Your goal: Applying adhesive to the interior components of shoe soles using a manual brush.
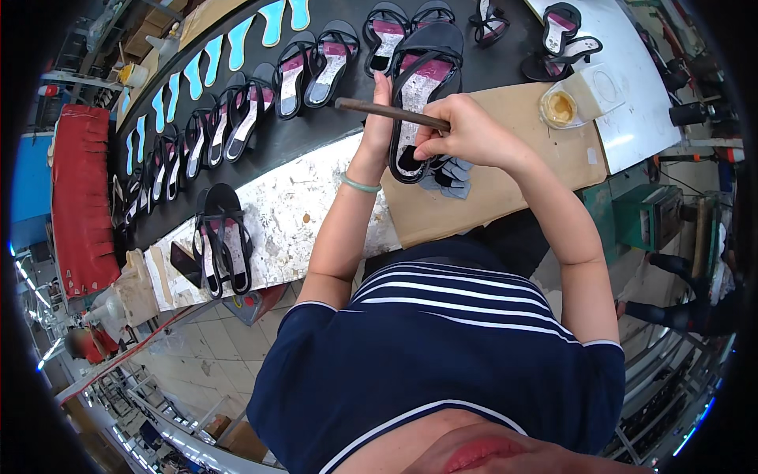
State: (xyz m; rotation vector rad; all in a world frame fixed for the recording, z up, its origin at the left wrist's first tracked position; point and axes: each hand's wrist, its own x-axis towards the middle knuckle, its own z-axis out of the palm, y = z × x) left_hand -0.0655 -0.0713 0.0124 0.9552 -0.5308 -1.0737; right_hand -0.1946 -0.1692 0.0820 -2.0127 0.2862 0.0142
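Note:
My left hand point(378, 134) grips a black strappy sandal point(420, 95) by its side, its thumb pointing up along the edge. The sandal's bare footbed is whitish with a purple patch and a dark spot at the heel end nearest me. Above that heel end, my right hand point(472, 133) is closed around a slim brown stick point(379, 110), which looks like a brush handle. The stick points left across the sandal and my left hand; its other end is hidden by my fingers. Small grey pieces point(448, 178) lie below the held sandal.
Rows of similar sandals point(332, 67) and light-blue insoles point(237, 41) cover a dark belt ahead. An open tub of yellowish paste point(561, 108) stands right on brown cardboard point(505, 193). Several sandals point(559, 47) lie beyond it. A sandal pair point(223, 237) and phone-like dark slab point(186, 264) sit left.

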